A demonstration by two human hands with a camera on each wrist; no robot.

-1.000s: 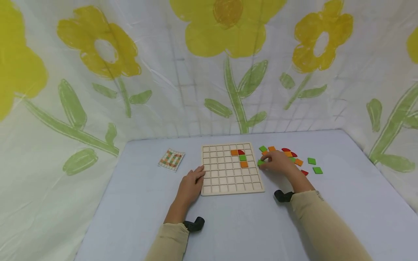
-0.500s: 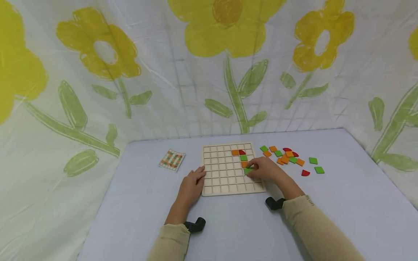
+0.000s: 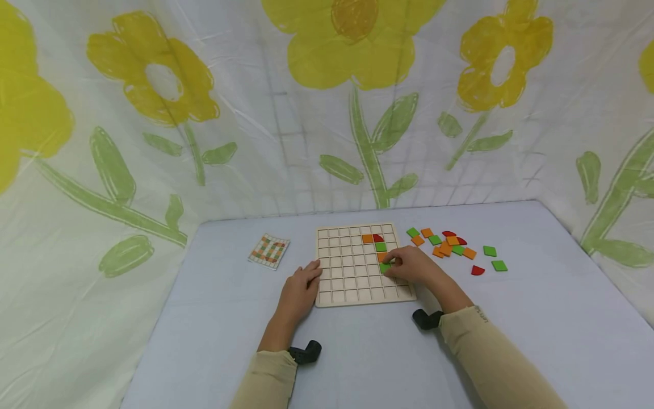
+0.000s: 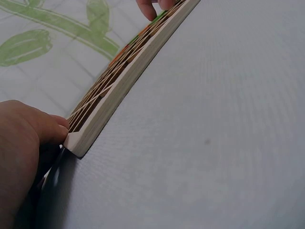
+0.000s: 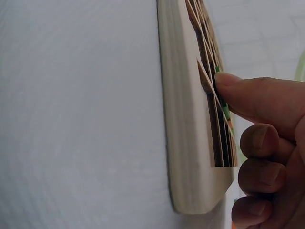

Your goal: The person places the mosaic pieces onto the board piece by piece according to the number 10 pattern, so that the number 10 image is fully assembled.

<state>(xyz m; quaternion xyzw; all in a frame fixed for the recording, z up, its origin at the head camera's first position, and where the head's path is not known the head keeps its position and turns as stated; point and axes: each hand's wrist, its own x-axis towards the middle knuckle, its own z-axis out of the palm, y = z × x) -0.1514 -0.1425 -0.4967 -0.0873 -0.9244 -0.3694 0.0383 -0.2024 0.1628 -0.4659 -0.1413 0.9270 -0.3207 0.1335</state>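
Observation:
A wooden grid board [image 3: 342,278] lies flat in the middle of the table. In its upper right part sit an orange square tile [image 3: 368,239], a red quarter-round tile [image 3: 377,238], a green square tile [image 3: 381,247] and a second orange tile [image 3: 382,257]. Just below these, my right hand [image 3: 411,266] pinches another green tile [image 3: 385,268] at the board's surface; the right wrist view shows the thumb [image 5: 233,81] against it. My left hand [image 3: 300,289] rests at the board's left edge, its thumb [image 4: 52,126] touching the corner in the left wrist view.
Right of the board lies a loose scatter of several tiles, among them orange tiles [image 3: 445,249], a red quarter-round tile [image 3: 477,271] and a green tile [image 3: 499,266]. A small patterned card [image 3: 269,251] lies to the left. A flower-printed curtain [image 3: 245,159] hangs behind the table.
My right hand has moved left from the scattered tiles onto the board, bringing a green tile below the second orange one. It then shifts slightly left. My left hand stays at the edge.

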